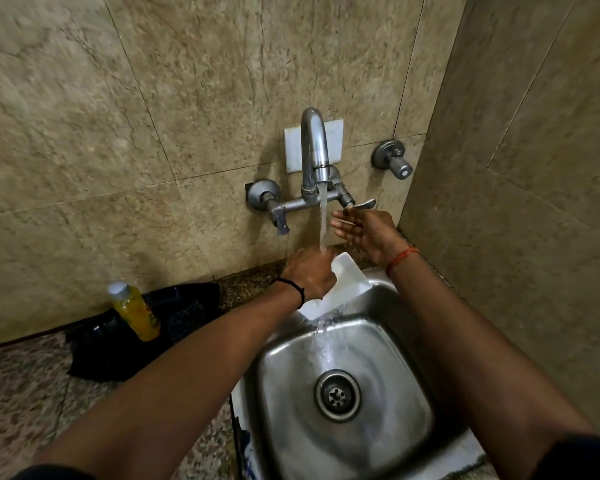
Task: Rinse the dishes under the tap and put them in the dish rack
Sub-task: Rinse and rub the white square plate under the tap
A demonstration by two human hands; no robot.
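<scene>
Water runs from the steel tap onto my left hand. That hand grips the upper edge of a white rectangular dish, which is tilted over the back rim of the steel sink. Water spills off the dish's lower corner into the basin. My right hand hovers with straight fingers just under the tap's right lever, right of the stream and apart from the dish. A black dish rack lies on the counter left of the sink.
A bottle of yellow liquid stands in front of the black rack. A second valve knob juts from the wall at the right. A tiled side wall closes in the right of the sink. Speckled stone counter stretches left.
</scene>
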